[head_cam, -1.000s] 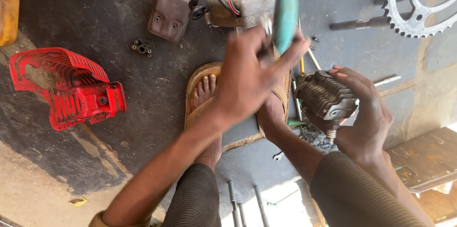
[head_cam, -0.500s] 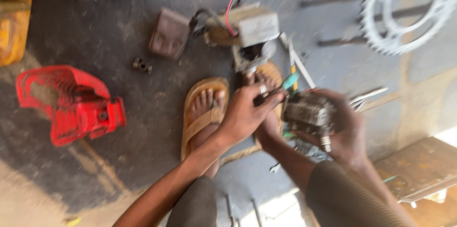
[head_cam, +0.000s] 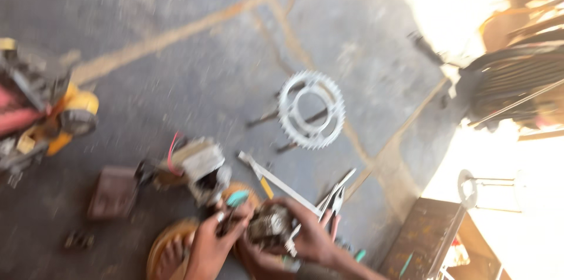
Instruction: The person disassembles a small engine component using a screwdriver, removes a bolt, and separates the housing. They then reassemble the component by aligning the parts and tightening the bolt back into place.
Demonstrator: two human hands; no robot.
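Both hands now sit low in view: the right hand (head_cam: 314, 236) grips the finned metal engine part (head_cam: 271, 225), the left hand (head_cam: 214, 245) pinches a teal-handled tool (head_cam: 236, 199) against it. Since a second ago the view has swung up; beyond lie pliers (head_cam: 336, 198) and a sprocket (head_cam: 311, 110) on the floor (head_cam: 194, 51)

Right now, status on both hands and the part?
Left hand grips teal-handled tool against metal engine part. Right hand cradles the part. Pliers lie beside the right hand; view blurred.

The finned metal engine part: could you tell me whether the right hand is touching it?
Touching: the head view shows the right hand cupped around the finned metal engine part, fingers against it.
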